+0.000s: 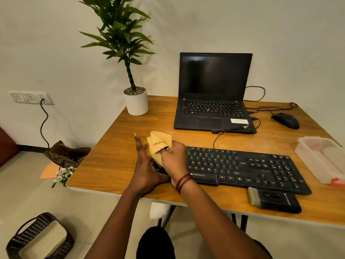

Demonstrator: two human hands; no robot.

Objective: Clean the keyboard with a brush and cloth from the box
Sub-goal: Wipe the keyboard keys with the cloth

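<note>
First, the containers: a cloudy plastic box point(321, 157) sits open-topped at the table's right edge with a red-orange clip at its near corner, and what lies inside cannot be made out. A white pot point(136, 103) at the back left corner holds pebbles and a tall leafy plant. Down on the floor, lower left, a dark woven basket point(22, 240) carries a pale rectangular block.

On the table point(104, 165) the black keyboard point(242, 169) lies slantwise across the front, its left end hidden under both hands. The right hand point(173, 159) has its fingers curled round a bunched yellow cloth point(159, 144), holding it over that left end. The left hand point(144, 165) stands on edge beside the cloth, fingers point(139, 146) straight and pressed together, pointing away from the person and touching the cloth's left side. Whether its palm rests against the keyboard I cannot tell. The brush point(274, 200) lies just in front of the keyboard's right half, close to the table's front edge.

Bare wood runs from the hands to the left edge, and the strip between keyboard and laptop point(214, 94) is crossed by a black cable. A mouse point(285, 120) sits right of the laptop, toward the back right corner
</note>
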